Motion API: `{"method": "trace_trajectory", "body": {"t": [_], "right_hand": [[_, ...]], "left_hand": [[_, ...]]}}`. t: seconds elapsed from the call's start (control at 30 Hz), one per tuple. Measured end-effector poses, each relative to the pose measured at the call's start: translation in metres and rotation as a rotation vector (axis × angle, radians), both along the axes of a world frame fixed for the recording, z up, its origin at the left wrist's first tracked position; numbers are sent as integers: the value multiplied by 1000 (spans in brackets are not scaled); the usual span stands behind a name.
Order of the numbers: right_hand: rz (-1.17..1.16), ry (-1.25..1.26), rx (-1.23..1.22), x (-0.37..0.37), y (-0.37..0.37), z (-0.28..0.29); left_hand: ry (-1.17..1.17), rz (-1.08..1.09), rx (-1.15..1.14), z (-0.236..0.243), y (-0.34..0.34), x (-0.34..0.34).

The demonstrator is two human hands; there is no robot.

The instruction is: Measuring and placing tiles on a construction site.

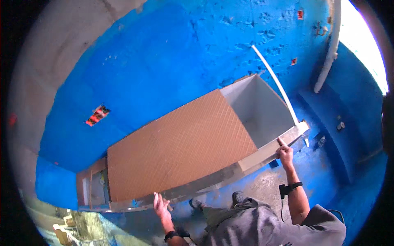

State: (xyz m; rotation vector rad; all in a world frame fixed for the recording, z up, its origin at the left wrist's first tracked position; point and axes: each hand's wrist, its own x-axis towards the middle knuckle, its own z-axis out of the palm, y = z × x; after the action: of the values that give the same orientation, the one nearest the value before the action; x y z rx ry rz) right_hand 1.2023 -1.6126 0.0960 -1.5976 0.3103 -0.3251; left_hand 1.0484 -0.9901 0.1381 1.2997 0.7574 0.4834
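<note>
A brown cross-hatched board [176, 143] lies over a long pale box [262, 115], leaving its right end uncovered and showing a grey interior. My right hand [285, 154] is on a beige strip [261, 156] along the box's front, index finger extended along it and the other fingers curled at its edge. My left hand [162, 205] is at the board's lower edge with fingertips raised and fingers partly curled; a small brownish item beside it is too small to name. A white pipe [274, 82] stands leaning diagonally at the box's right end.
Behind the box is a rough blue wall [135, 69] with small openings. A vertical pipe [328, 61] and a blue ledge [328, 131] with small items stand at the right. A bright opening is top right; clutter [65, 233] shows lower left. My feet are on the stained floor.
</note>
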Motion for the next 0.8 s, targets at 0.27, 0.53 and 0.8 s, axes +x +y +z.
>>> {"method": "trace_trajectory", "body": {"t": [0.27, 0.53, 0.8], "right_hand": [[-23, -68, -62, 5, -2, -13], [13, -49, -71, 6, -14, -29], [27, 1, -82, 8, -15, -28]], "left_hand": [[-59, -49, 6, -19, 18, -8], [-55, -60, 25, -17, 16, -6], [-57, -88, 31, -23, 21, -8]]}}
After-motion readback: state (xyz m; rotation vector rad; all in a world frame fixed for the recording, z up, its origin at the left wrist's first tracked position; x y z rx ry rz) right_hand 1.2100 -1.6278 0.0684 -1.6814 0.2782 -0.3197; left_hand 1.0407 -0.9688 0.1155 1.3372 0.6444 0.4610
